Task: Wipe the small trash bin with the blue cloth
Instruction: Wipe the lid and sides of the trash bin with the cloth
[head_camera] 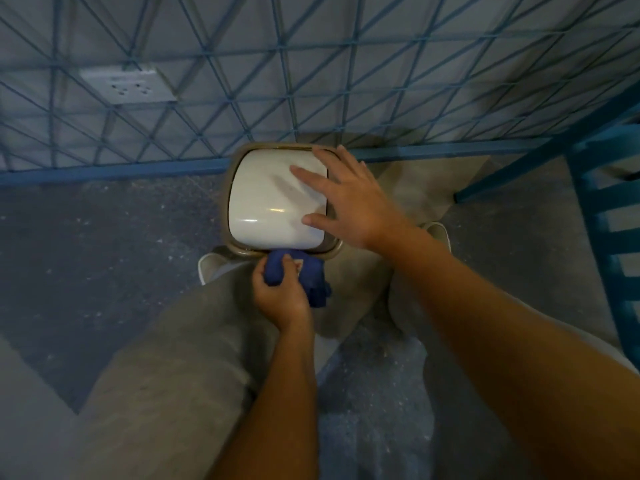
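The small trash bin point(270, 199) stands on the floor against the wall, seen from above: a white domed lid inside a tan rim. My right hand point(346, 199) lies flat on the lid's right side with fingers spread, holding nothing. My left hand point(278, 292) is closed around the bunched blue cloth point(311, 275), which touches the bin's near rim and front side. The bin's body below the rim is mostly hidden.
A wall with a blue diagonal grid pattern rises right behind the bin, with a white power socket point(128, 85) at upper left. A blue wooden chair point(602, 216) stands at the right. My legs and white shoes point(207, 268) flank the bin on the grey floor.
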